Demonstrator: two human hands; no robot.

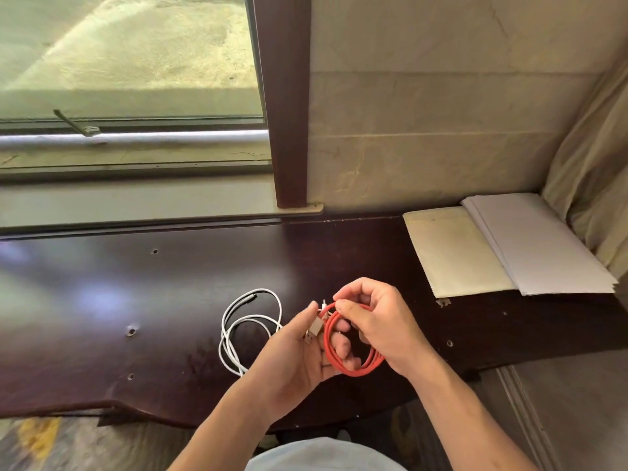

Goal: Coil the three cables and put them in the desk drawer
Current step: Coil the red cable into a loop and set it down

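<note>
Both hands met over the front edge of the dark wooden desk [142, 300], working on a red cable [353, 363] wound into a small round coil. The left hand [299, 355] lay palm up beneath the coil, its fingers curled through the loops and its thumb against a pale connector [314, 329] — a grip clamped on the cable. The right hand [377, 321] came over from above, fingers bent and pinching the top of the same coil, its grip closed on it as well. Just left of the hands a white cable [238, 331] lay on the desk in loose, uneven loops. At the far right of the desk sat a cream padded envelope [455, 253] and — overlapping its edge — a stack of white paper [543, 246].
</note>
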